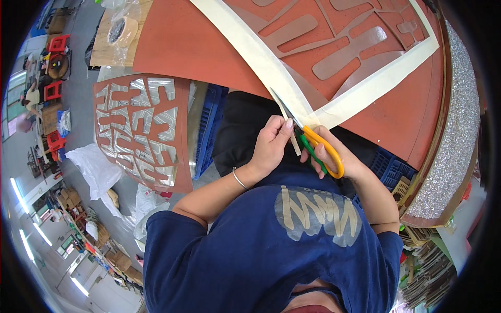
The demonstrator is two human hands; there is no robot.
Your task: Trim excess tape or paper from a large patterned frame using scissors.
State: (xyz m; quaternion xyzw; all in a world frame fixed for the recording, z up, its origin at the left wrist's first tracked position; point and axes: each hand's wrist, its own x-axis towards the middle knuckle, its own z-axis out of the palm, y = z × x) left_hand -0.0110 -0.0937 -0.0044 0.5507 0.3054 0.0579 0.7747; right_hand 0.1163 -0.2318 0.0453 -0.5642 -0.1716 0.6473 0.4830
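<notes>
Floor's (81, 96) plain grey from 9 to 10 o'clock, with three red stools (52, 90) roughly in a row there. Pretty bright too: tube lights (20, 194) on between 8 and 9, plus a window (67, 248) in the pale wall (78, 258) around 8.

orange and green scissors (316, 138), cream border (248, 44), rust-red board (193, 41), speckled silver sheet (460, 120)

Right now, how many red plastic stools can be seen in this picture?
3, all toward the left side of the view: an upper stool, a middle stool and a lower stool. Others may be hidden.
</notes>
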